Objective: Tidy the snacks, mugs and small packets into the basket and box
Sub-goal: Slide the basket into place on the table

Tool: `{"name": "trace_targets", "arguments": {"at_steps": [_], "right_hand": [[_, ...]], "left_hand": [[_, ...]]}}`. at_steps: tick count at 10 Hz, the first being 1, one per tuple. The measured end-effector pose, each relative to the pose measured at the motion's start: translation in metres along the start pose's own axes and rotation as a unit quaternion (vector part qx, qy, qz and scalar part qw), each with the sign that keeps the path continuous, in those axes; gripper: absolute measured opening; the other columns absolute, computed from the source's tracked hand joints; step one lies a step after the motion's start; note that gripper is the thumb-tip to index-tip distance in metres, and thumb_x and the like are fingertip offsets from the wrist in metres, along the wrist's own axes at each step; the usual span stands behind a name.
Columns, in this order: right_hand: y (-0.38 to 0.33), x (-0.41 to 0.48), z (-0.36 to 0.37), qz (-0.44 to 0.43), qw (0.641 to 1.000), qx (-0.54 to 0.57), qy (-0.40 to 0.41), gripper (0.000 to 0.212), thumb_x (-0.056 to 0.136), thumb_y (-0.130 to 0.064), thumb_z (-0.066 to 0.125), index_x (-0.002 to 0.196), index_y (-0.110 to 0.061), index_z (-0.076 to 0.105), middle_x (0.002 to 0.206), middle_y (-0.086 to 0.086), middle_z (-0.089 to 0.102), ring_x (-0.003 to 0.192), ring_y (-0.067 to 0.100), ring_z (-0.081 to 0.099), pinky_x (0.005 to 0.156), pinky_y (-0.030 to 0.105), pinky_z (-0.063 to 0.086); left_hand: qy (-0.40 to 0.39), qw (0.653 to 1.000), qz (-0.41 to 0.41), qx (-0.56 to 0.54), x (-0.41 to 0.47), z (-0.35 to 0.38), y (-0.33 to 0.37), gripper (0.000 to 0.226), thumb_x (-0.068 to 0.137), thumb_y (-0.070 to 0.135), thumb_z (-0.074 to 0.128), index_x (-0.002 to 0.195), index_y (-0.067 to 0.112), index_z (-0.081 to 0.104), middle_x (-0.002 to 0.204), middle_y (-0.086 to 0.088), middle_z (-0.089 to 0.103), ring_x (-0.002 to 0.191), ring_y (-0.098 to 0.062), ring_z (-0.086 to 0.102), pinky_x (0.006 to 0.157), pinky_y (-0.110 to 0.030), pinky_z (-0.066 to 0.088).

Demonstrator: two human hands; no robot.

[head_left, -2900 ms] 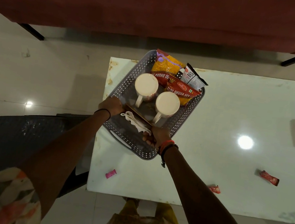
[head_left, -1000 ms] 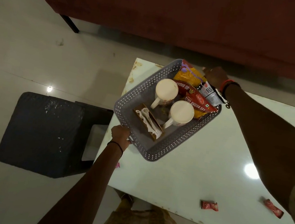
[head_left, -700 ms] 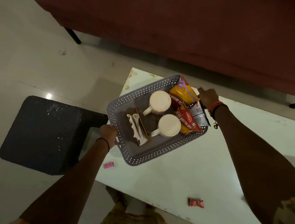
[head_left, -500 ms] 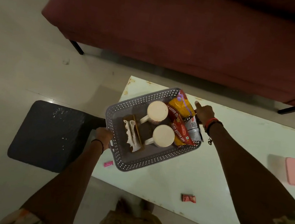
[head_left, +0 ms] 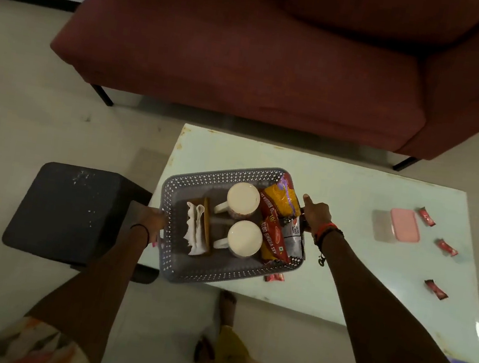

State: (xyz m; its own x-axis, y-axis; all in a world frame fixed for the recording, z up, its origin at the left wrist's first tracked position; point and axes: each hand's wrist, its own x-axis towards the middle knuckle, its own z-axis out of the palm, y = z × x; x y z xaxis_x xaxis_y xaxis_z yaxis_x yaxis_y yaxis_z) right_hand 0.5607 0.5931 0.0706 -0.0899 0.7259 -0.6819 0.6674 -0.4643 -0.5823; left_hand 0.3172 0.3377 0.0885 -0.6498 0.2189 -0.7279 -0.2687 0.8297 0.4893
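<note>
Two hands carry the load here: your left hand [head_left: 148, 220] is closed on one short end wall of the grey basket [head_left: 219, 274], and your right hand [head_left: 315, 215] grips the opposite end, forefinger stretched out along the rim. Between your hands the basket sits over the near corner of the pale table [head_left: 354, 185]; whether it rests on the top or hangs just clear of it, you cannot tell from this angle.

Just inside your right hand lie the snack packets [head_left: 276, 217], crinkly and light. Further in toward your left stand two mugs [head_left: 243, 197], and nearest your left hand is a small wooden holder of napkins [head_left: 198, 227].

Expect an uneven load. The mugs are probably the heavy, breakable part and stand loose, so keep the basket level or they will slide and knock together. The perforated plastic walls will likely flex, so hold low under the rim at both ends.

Beyond your right hand, well apart, small red packets [head_left: 435, 290] lie loose on the table near a pink-lidded box [head_left: 404, 226].
</note>
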Motion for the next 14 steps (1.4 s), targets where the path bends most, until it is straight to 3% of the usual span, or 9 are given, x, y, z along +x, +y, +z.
{"name": "trace_targets", "arguments": {"at_steps": [2,5,6,8,9,10,11,12,14], "right_hand": [[0.05,-0.019,-0.054,0.028,0.999,0.028,0.022,0.055,0.095,-0.04,0.05,0.115,0.011,0.06,0.12,0.028,0.064,0.113,0.041,0.06,0.101,0.05,0.047],[0.093,-0.008,-0.13,0.074,0.997,0.034,0.016,0.03,0.095,-0.018,0.05,0.109,0.007,0.06,0.121,0.028,0.063,0.113,0.038,0.061,0.1,0.043,0.049],[0.109,0.022,-0.171,0.076,0.996,0.042,-0.001,0.039,0.097,-0.02,0.044,0.122,0.007,0.056,0.126,0.028,0.06,0.113,0.034,0.062,0.097,0.039,0.05],[0.116,0.073,-0.211,0.059,0.997,0.032,-0.045,0.038,0.095,-0.016,0.048,0.125,0.006,0.056,0.129,0.025,0.059,0.073,0.014,0.053,0.098,0.042,0.051],[0.117,0.095,-0.214,0.054,0.996,0.038,-0.052,0.036,0.095,-0.012,0.049,0.124,0.007,0.057,0.127,0.026,0.06,0.068,0.014,0.054,0.099,0.043,0.052],[0.12,0.13,-0.212,0.045,0.997,0.033,-0.055,0.036,0.095,-0.01,0.047,0.125,0.009,0.055,0.129,0.028,0.058,0.087,0.024,0.063,0.101,0.046,0.05],[0.122,0.151,-0.208,0.045,0.998,0.026,-0.045,0.038,0.095,-0.011,0.046,0.126,0.01,0.053,0.131,0.029,0.056,0.115,0.037,0.059,0.103,0.046,0.048],[0.124,0.18,-0.196,0.047,0.998,0.012,-0.039,0.039,0.095,-0.012,0.046,0.126,0.011,0.052,0.131,0.029,0.055,0.122,0.042,0.054,0.103,0.048,0.048],[0.121,0.209,-0.185,0.042,0.998,0.024,-0.042,0.041,0.095,-0.016,0.047,0.127,0.009,0.053,0.131,0.029,0.055,0.121,0.04,0.055,0.102,0.05,0.048]], "left_hand": [[-0.011,0.998,0.001,-0.057,-0.036,0.042,0.001,0.017,0.088,0.001,0.058,0.099,-0.01,0.062,0.1,-0.024,0.059,0.092,-0.033,0.057,0.086,-0.054,0.052],[-0.009,0.999,0.023,-0.031,-0.051,0.124,0.034,0.017,0.086,0.003,0.061,0.096,-0.01,0.064,0.094,-0.023,0.061,0.086,-0.03,0.057,0.088,-0.057,0.052],[-0.01,0.999,0.025,-0.038,-0.05,0.165,0.051,0.013,0.085,0.005,0.063,0.093,-0.006,0.065,0.094,-0.02,0.061,0.087,-0.03,0.057,0.083,-0.053,0.054],[-0.006,0.999,0.037,-0.007,-0.032,0.223,0.08,0.011,0.086,0.007,0.062,0.089,-0.003,0.064,0.095,-0.022,0.063,0.087,-0.028,0.058,0.081,-0.053,0.055],[-0.003,0.999,0.044,-0.002,-0.019,0.24,0.094,0.012,0.086,0.008,0.062,0.09,-0.003,0.064,0.093,-0.02,0.062,0.086,-0.028,0.058,0.067,-0.044,0.058],[-0.005,0.998,0.056,0.009,0.005,0.258,0.113,0.008,0.087,0.006,0.059,0.089,0.0,0.064,0.089,-0.018,0.059,0.082,-0.027,0.055,0.042,-0.027,0.054],[-0.014,0.998,0.056,0.005,0.025,0.267,0.123,0.01,0.087,0.002,0.058,0.093,-0.001,0.065,0.091,-0.018,0.06,0.084,-0.027,0.056,0.053,-0.035,0.058],[-0.016,0.999,0.047,0.002,0.055,0.277,0.131,0.02,0.085,0.001,0.06,0.103,-0.008,0.065,0.094,-0.019,0.061,0.088,-0.028,0.058,0.082,-0.056,0.055],[-0.022,0.998,0.055,0.001,0.085,0.286,0.139,0.026,0.084,0.002,0.062,0.107,-0.01,0.064,0.095,-0.019,0.062,0.089,-0.029,0.06,0.085,-0.058,0.053]]}}
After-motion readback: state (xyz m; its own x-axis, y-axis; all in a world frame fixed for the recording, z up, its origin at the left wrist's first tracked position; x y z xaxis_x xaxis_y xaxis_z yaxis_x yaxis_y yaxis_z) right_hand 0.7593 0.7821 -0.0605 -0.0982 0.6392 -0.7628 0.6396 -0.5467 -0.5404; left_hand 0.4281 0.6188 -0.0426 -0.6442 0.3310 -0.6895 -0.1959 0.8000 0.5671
